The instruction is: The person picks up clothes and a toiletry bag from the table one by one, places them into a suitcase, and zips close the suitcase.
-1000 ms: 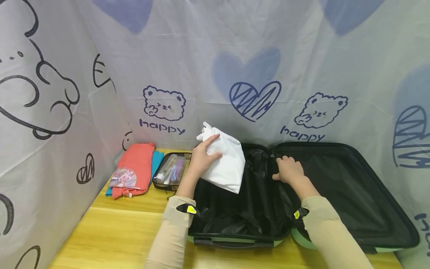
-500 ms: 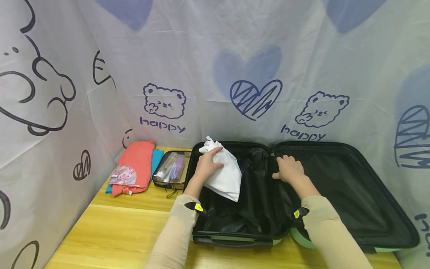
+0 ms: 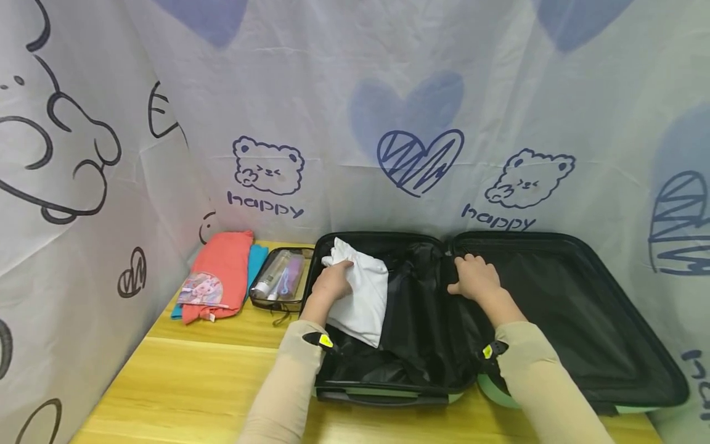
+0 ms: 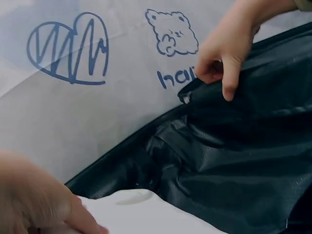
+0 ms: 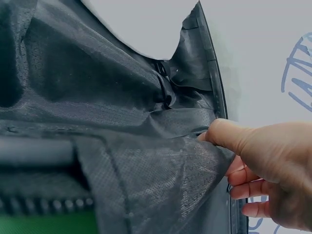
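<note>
Head view: open suitcase (image 3: 638, 370) lying flat on the table (image 3: 188, 382); left hand (image 3: 331, 285) curled on a white drawstring bag (image 3: 363, 302) lying in the far left corner of the left half; right hand (image 3: 476, 279) pinching the black lining (image 3: 427, 320) near the hinge. Left of the case, a clear toiletry pouch (image 3: 280, 279) and folded coral and teal clothes (image 3: 222, 274). Left wrist view: left hand (image 4: 34, 200) resting on the white bag (image 4: 146, 214), grip hidden. Right wrist view: right hand (image 5: 268, 170) with thumb and fingers clamped on a fold of lining (image 5: 122, 146).

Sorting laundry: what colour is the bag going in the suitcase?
White bag, clearest in the head view.
</note>
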{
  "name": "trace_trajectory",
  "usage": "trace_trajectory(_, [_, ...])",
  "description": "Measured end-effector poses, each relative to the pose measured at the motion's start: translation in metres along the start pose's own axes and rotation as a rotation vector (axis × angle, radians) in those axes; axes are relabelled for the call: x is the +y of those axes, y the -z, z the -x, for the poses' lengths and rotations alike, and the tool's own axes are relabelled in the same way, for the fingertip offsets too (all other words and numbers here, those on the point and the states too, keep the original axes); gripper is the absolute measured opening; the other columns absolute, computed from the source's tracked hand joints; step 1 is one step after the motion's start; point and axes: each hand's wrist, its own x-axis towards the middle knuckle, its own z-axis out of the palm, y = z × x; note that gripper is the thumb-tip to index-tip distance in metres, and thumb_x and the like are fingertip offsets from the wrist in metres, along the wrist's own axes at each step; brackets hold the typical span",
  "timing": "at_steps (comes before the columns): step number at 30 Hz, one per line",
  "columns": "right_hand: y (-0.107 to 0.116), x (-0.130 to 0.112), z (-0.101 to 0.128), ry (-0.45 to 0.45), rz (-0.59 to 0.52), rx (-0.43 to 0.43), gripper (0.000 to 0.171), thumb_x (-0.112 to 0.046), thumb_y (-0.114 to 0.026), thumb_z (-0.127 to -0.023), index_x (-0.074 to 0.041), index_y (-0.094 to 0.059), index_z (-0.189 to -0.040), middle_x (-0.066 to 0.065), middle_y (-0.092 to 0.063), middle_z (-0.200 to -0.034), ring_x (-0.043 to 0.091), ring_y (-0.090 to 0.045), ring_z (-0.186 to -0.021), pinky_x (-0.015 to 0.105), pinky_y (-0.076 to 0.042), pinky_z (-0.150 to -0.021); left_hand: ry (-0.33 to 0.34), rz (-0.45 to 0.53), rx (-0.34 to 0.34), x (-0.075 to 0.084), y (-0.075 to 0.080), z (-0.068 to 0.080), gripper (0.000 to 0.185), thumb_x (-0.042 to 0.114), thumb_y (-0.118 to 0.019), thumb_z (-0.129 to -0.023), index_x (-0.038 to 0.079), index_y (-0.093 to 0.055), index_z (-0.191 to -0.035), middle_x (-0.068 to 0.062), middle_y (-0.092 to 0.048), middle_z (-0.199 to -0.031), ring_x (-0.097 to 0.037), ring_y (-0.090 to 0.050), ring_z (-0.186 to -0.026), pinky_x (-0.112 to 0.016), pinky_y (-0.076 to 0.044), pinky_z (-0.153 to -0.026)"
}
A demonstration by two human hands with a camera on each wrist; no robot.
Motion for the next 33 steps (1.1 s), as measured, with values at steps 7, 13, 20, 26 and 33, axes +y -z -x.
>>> trace_trajectory(7, [0.001,0.000,-0.002,-0.005,-0.001,0.017,0.073,-0.033,-0.074,-0.083,0.006,-0.046,-0.138,0.030,-0.049,-0.135,0.048,-0.044,-0.125,0.063,-0.040,-0.100,-0.007,-0.016,-0.073,-0.001,0.010,0.003,0.070,0.001,-0.075,-0.073,0.013,-0.054,-0.139,-0.020,-0.060,-0.133,-0.038,-0.058,-0.116,-0.049,-0.051,-0.091])
trace_trajectory(13, [-0.001,-0.001,-0.002,0.003,-0.009,0.004,0.073,-0.033,-0.074,-0.084,0.007,-0.046,-0.139,0.031,-0.048,-0.137,0.049,-0.044,-0.126,0.063,-0.039,-0.102,-0.005,-0.083,-0.119,-0.001,0.019,0.012,0.069,0.000,-0.074,-0.075,0.011,-0.053,-0.140,-0.024,-0.056,-0.136,-0.040,-0.053,-0.124,-0.049,-0.050,-0.095])
trace_trajectory(20, [0.000,0.001,-0.001,0.011,-0.009,0.012,0.073,-0.032,-0.074,-0.084,0.007,-0.046,-0.139,0.031,-0.048,-0.137,0.049,-0.044,-0.126,0.063,-0.039,-0.101,-0.055,-0.120,0.041,0.004,0.035,0.019,0.069,0.016,-0.079,-0.078,0.015,-0.052,-0.141,-0.027,-0.050,-0.138,-0.042,-0.056,-0.119,-0.052,-0.051,-0.093])
trace_trajectory(26, [0.001,0.001,0.000,0.006,-0.007,0.002,0.074,-0.032,-0.073,-0.085,0.008,-0.044,-0.139,0.031,-0.047,-0.137,0.049,-0.044,-0.126,0.063,-0.039,-0.102,-0.098,-0.181,0.086,0.014,0.040,0.016,0.074,0.037,-0.077,-0.082,0.019,-0.045,-0.146,-0.022,-0.041,-0.148,-0.044,-0.045,-0.131,-0.056,-0.044,-0.102])
trace_trajectory(33, [-0.001,-0.001,0.000,0.004,-0.004,0.001,0.074,-0.032,-0.074,-0.084,0.008,-0.044,-0.139,0.031,-0.047,-0.136,0.049,-0.044,-0.126,0.063,-0.039,-0.102,-0.197,-0.271,0.080,0.026,0.012,-0.003,0.085,0.061,-0.059,-0.088,0.031,-0.019,-0.157,-0.015,-0.013,-0.164,-0.038,-0.007,-0.152,-0.063,-0.018,-0.118])
